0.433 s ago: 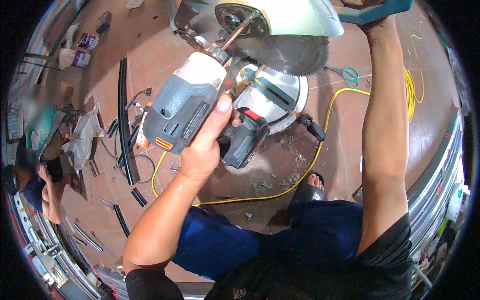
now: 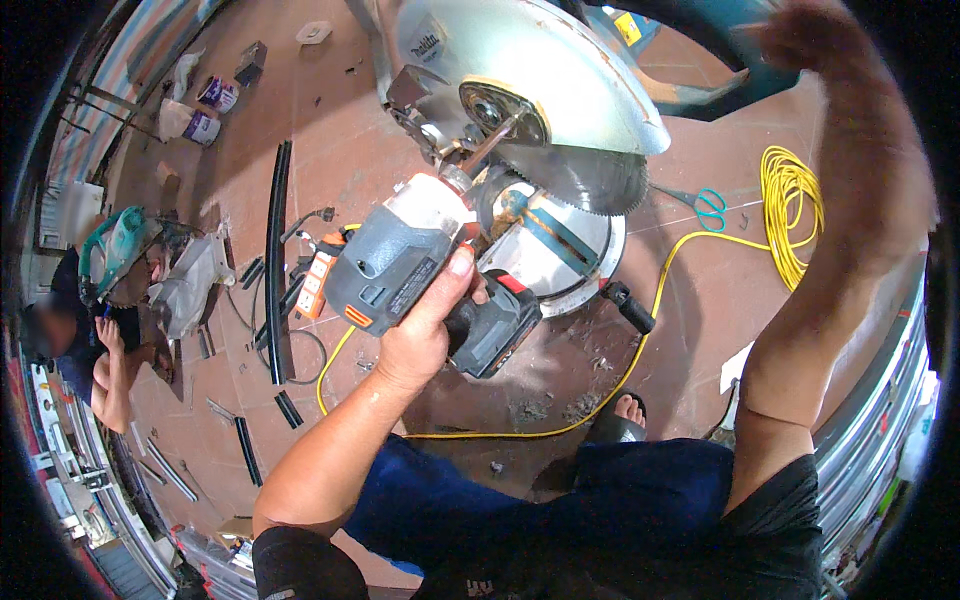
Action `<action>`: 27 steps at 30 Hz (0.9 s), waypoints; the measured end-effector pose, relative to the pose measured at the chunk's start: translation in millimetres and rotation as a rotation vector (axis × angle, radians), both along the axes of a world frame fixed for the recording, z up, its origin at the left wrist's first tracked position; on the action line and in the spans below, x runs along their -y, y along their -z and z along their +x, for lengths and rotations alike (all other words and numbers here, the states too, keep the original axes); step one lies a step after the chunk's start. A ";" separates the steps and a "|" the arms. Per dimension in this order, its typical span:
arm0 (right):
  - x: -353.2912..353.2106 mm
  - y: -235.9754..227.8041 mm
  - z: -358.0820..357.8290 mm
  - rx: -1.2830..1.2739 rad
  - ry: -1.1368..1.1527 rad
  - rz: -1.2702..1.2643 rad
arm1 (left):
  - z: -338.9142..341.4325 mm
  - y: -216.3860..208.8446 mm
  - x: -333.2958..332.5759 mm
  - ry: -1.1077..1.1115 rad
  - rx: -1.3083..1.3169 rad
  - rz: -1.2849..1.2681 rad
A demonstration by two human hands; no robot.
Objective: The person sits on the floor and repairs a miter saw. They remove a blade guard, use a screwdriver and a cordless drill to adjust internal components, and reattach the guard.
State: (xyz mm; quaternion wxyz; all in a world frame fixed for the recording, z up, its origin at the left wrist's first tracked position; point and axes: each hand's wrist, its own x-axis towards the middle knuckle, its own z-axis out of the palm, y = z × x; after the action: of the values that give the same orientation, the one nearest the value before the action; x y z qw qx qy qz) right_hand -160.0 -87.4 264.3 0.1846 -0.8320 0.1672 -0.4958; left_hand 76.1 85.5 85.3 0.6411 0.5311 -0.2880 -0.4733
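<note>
My left hand [image 2: 425, 325] is wrapped round the grip of a grey and white cordless impact driver [image 2: 395, 255] with a black battery. Its long bit reaches the hub [image 2: 500, 108] of a miter saw's toothed blade [image 2: 590, 178]. A pale curved guard [image 2: 560, 65] covers the upper blade, and below lies the saw's round metal base [image 2: 590, 245]. At the upper right, my right hand [image 2: 815, 40] is smeared by motion beside the saw's teal handle [image 2: 745, 90]. Its fingers cannot be made out, nor whether they touch the handle.
A yellow cable [image 2: 655, 320] loops around the saw to a coil [image 2: 790, 215]. Teal-handled scissors [image 2: 708, 205] lie near the blade. Black strips [image 2: 278, 260] and an orange power strip [image 2: 315, 285] are on the left. Beyond them, a person's hand [image 2: 108, 335] is near another teal saw [image 2: 115, 250].
My right hand has swung outward to the right, away from its grip on the teal handle. The driver stays at the blade hub in my left hand. The view has shifted a little.
</note>
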 end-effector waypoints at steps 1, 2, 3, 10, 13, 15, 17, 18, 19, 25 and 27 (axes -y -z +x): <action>-20.8 0.2 7.7 -0.122 0.077 0.088 | -0.7 1.5 0.1 0.002 0.068 0.016; -22.7 14.7 25.7 -0.199 0.160 0.209 | -1.0 2.9 0.1 0.018 0.065 -0.016; -25.5 27.4 44.2 -0.285 0.243 0.327 | -1.8 4.4 0.2 0.024 0.066 -0.022; 16.2 73.7 60.3 -0.437 0.112 0.408 | 4.9 5.2 -1.2 0.070 0.174 -0.069; 13.5 80.4 64.3 -0.535 0.303 0.225 | 8.9 6.9 -0.5 0.059 0.204 -0.106; 13.4 81.9 67.1 -0.491 0.285 0.240 | 8.6 8.5 -1.2 0.055 0.174 -0.123; 14.5 82.7 67.0 -0.478 0.270 0.237 | 6.9 9.8 -1.2 0.044 0.161 -0.125; 16.1 82.8 66.5 -0.490 0.273 0.222 | 5.7 10.2 -0.6 0.043 0.155 -0.126; 17.2 82.9 65.5 -0.495 0.274 0.202 | 4.2 10.1 -0.8 0.044 0.167 -0.084; 16.4 83.8 64.9 -0.486 0.273 0.172 | 0.7 7.0 -0.5 0.003 0.123 -0.077; 15.6 82.8 66.1 -0.501 0.296 0.178 | 0.7 5.5 -0.9 0.004 0.100 -0.081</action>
State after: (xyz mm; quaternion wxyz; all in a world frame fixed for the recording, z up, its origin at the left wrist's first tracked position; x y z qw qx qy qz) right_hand -93.9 -103.0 181.5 0.1353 -0.8757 0.3696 -0.2799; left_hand 76.9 86.4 79.8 0.6460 0.5270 -0.3396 -0.4355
